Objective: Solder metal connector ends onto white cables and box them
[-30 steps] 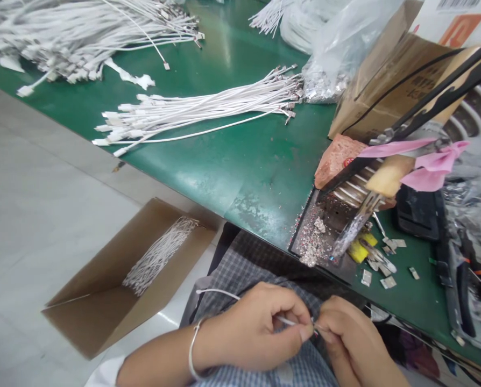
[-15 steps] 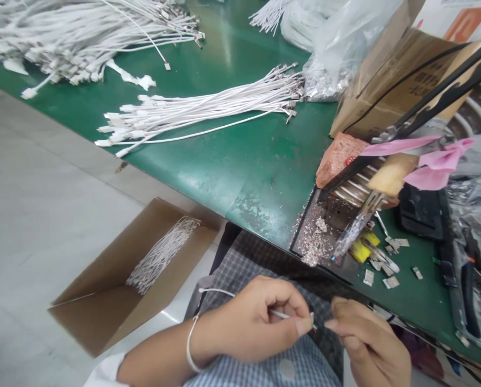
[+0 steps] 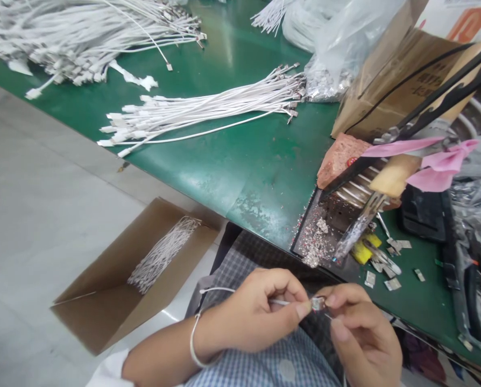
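Observation:
My left hand pinches the end of a thin white cable that loops back over my lap. Right beside it, my right hand pinches a small metal connector shell at the cable's tip. Both hands meet over my checked apron, below the edge of the green table. A bundle of white cables lies on the table in front. A larger heap of cables fills the far left.
An open cardboard box with white cables inside stands on the floor at my left. On the right sit a soldering tool on a black tray of metal scraps, a brown carton, plastic bags and small metal shells.
The hands parted briefly, then my right hand came back to the cable tip holding a small metal shell. The view shifted slightly; nothing on the table moved.

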